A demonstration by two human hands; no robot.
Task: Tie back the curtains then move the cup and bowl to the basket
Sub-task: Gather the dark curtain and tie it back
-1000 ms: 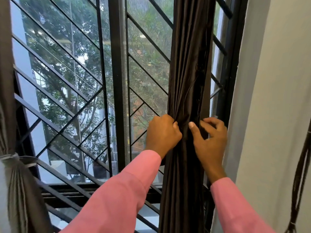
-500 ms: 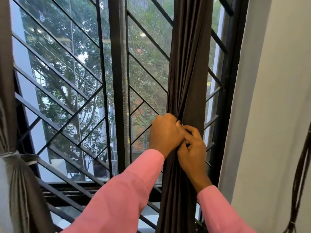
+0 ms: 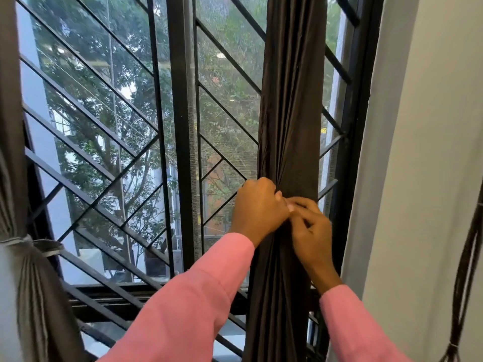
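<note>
Midway through the first step, by the look of it: tying back the curtains. Gripping the right curtain (image 3: pixel 290 100) with the left hand (image 3: pixel 257 207), fingers curled round the gathered cloth and squeezing it into a narrow bundle. Pinching the front fold of that bundle with the right hand (image 3: pixel 311 231), fingers (image 3: pixel 300 202) drawn together and touching the left thumb. Cannot tell whether a band lies between them; none showing there. Hanging upright, that curtain, in front of the right part of the grille (image 3: pixel 180 152) and near the wall (image 3: pixel 431 178).

Already bound, at the far left: the left curtain (image 3: pixel 34 296), cinched by a pale tie (image 3: pixel 26 241).

Next, most likely: keep the bundle squeezed with the left hand, pass a tie round it with the right, and fasten it without letting the folds spill out. Slippery-looking cloth, so a firm hold probably needed until the fastening is closed. After that, turn from the window to look for the cup, bowl and basket.

Counting:
- two curtains, one bound and one in hand
- two hands
- two pink sleeves (image 3: pixel 188 309)
- one tie showing
- one grille
- one bunch of dark cords (image 3: pixel 467 270) hanging by the wall at far right
- no cup, bowl or basket in view
</note>
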